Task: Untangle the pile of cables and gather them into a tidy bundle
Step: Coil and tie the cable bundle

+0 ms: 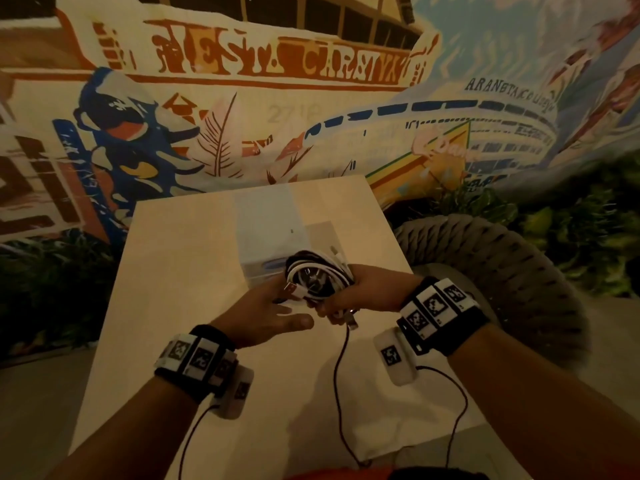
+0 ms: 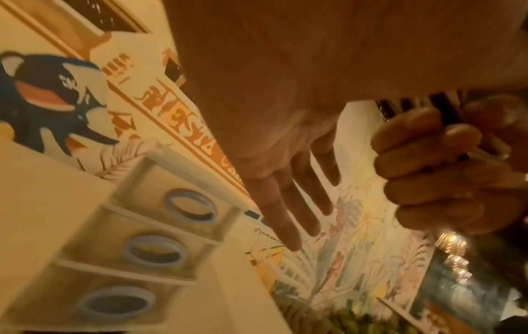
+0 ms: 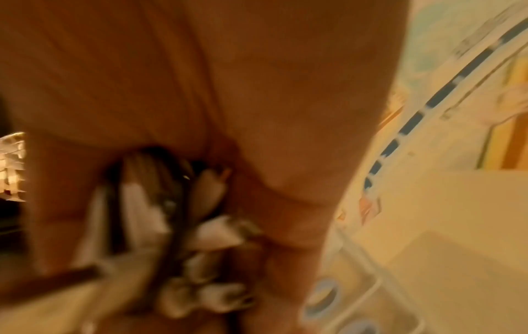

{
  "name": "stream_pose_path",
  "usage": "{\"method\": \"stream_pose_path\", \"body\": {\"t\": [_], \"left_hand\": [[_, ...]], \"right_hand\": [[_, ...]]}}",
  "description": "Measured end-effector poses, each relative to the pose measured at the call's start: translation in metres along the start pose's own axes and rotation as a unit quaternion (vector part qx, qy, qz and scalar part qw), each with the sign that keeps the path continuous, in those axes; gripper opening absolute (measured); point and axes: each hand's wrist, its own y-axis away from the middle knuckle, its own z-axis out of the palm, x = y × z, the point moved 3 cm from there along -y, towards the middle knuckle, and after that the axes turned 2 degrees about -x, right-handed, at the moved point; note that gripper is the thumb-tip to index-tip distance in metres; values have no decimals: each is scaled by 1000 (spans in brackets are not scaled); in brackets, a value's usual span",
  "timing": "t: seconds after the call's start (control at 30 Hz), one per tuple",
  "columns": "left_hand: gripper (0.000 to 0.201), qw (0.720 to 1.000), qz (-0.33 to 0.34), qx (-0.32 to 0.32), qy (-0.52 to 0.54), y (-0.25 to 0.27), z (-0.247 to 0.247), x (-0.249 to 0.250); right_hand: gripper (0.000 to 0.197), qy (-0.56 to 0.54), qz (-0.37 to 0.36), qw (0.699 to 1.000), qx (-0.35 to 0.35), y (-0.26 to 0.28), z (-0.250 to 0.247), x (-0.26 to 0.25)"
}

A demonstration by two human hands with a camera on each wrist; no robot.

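Note:
A coil of black and white cables (image 1: 317,277) is held above the pale wooden table (image 1: 180,271). My right hand (image 1: 349,292) grips the coil from the right, fingers curled round it. One black cable end (image 1: 341,355) hangs down from that hand. My left hand (image 1: 273,306) lies just below and left of the coil with fingers straight and thumb out, at or near the coil's underside. In the left wrist view the left fingers (image 2: 297,203) are spread straight, and the right hand's fingers (image 2: 428,162) wrap dark cable. The right wrist view is blurred and shows cables (image 3: 171,214) in the palm.
A small white drawer unit (image 1: 273,233) with blue ring handles (image 2: 190,205) stands on the table just behind the hands. A woven rope chair (image 1: 485,258) sits to the right. A painted mural wall (image 1: 277,98) and plants (image 1: 571,230) lie beyond.

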Motion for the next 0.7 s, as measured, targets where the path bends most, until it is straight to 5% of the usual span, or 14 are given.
{"method": "stream_pose_path", "body": {"t": [0.17,0.3,0.53,0.7], "left_hand": [[70,991,83,-28,102,-2,18,19],[25,981,117,-21,154,2,16,38],[30,980,123,13,154,0,17,47],[37,981,103,56,155,0,14,37]], "right_hand": [[19,-10,-43,998,-48,-2,23,-10],[15,-29,-61,996,-52,2,23,-21],[35,-35,-77,992,-90,4,27,-12],[28,-34,-69,995,-60,0,31,-4]]}}
